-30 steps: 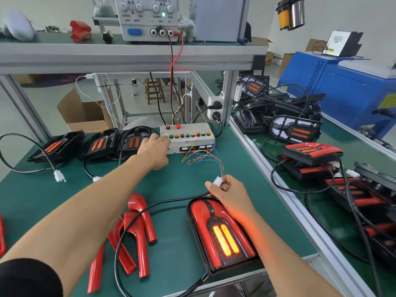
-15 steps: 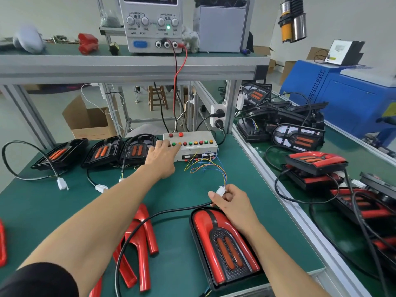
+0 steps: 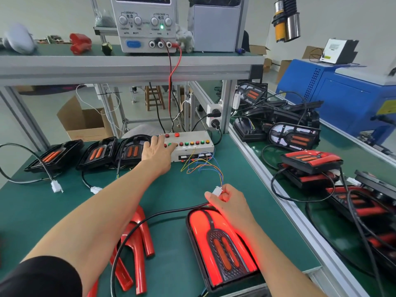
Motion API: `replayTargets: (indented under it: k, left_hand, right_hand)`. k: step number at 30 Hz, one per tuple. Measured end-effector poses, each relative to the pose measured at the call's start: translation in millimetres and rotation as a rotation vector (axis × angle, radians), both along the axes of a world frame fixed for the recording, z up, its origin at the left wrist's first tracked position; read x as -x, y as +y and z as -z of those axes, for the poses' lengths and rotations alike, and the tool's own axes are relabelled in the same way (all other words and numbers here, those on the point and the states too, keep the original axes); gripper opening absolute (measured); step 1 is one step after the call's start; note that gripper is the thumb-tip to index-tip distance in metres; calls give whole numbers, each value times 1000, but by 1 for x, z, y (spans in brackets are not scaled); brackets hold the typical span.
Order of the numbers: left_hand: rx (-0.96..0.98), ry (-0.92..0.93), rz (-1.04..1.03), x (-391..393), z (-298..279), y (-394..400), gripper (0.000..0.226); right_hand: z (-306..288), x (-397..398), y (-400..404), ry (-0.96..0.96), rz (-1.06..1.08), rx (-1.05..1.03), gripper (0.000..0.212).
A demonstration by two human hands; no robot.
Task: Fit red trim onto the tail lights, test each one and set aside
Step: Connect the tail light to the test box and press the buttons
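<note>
The left hand (image 3: 157,150) presses straight fingers on the test box (image 3: 194,147) at the bench's far edge. The right hand (image 3: 230,202) pinches the white connector (image 3: 216,191) just beyond the tail light (image 3: 220,245), which glows red at the near edge, beside loose red trims (image 3: 137,239).

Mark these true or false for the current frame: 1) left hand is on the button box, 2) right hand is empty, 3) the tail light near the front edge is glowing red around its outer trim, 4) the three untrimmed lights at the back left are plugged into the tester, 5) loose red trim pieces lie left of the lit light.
1) True. The left hand reaches to the button box, fingers on its button row.
2) False. The right hand pinches the white connector.
3) True. The tail light glows red along its outer trim.
4) False. The untrimmed lights have white plugs lying loose on the green mat.
5) True. The red trim pieces lie left of it.
</note>
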State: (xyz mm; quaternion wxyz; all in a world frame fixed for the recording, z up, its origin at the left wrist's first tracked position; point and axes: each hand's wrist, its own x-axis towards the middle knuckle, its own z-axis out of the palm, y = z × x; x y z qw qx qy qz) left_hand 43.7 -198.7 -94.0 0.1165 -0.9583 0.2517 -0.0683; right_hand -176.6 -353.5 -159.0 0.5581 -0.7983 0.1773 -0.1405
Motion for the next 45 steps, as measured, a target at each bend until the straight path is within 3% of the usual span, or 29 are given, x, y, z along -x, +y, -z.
replayTargets:
  k: [11,18,30,39,45]
  left_hand:
    - [-20,28,-24,2,-2,0,79]
    - [5,47,-41,5,1,-1,82]
    - [-26,57,-53,1,-2,1,82]
    - [-40,45,-40,1,-5,-2,76]
    - [77,-31,99,6,-2,-14,62]
  right_hand:
    - [-3,2,1,-1,-9,-6,31]
    - [-5,3,2,36,-17,-28,44]
    - [-2,1,0,17,-2,-3,36]
    - [-2,1,1,13,-4,4,32]
    - [-2,1,1,19,-10,-10,33]
